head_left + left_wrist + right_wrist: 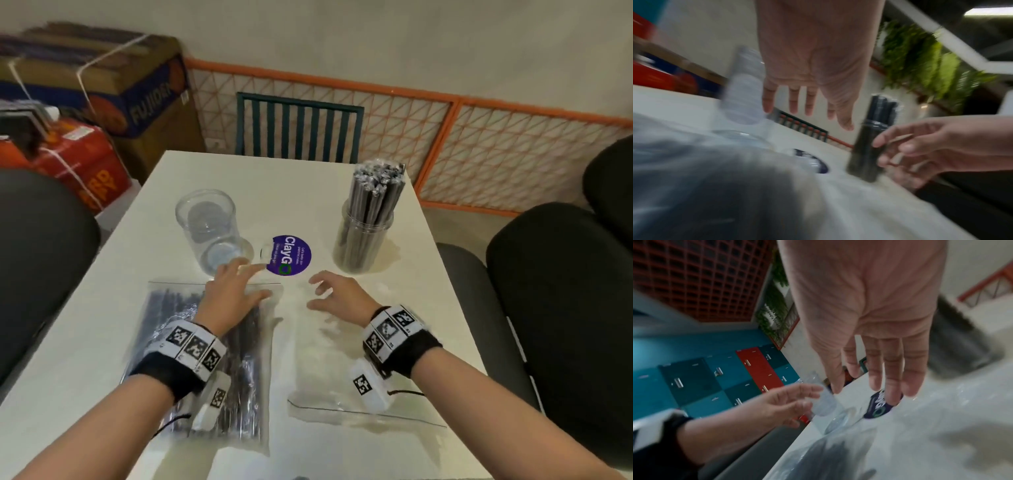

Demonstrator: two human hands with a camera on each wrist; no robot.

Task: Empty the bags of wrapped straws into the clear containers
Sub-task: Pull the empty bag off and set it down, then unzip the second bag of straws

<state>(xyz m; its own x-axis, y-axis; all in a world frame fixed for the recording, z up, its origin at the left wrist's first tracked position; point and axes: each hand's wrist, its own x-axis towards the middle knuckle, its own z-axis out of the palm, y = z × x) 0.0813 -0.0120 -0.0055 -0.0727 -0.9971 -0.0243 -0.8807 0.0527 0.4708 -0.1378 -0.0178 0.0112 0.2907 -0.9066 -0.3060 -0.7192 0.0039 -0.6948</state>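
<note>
Hands hovered over a white table [404,274], holding nothing. Left hand [233,291] spread its fingers loosely above the far end of a clear bag of wrapped straws [178,315], which lay flat at near left. Right hand [339,294] hung with relaxed, slightly curled fingers over an empty clear bag [342,411] at near right. Empty clear container [209,229] stood far left; a second container [364,240], packed with upright straws [375,192], stood far right. Purple round sticker [291,255] lay between them. Both wrist views were blurred, so contact with the bags was perhaps absent.
</note>
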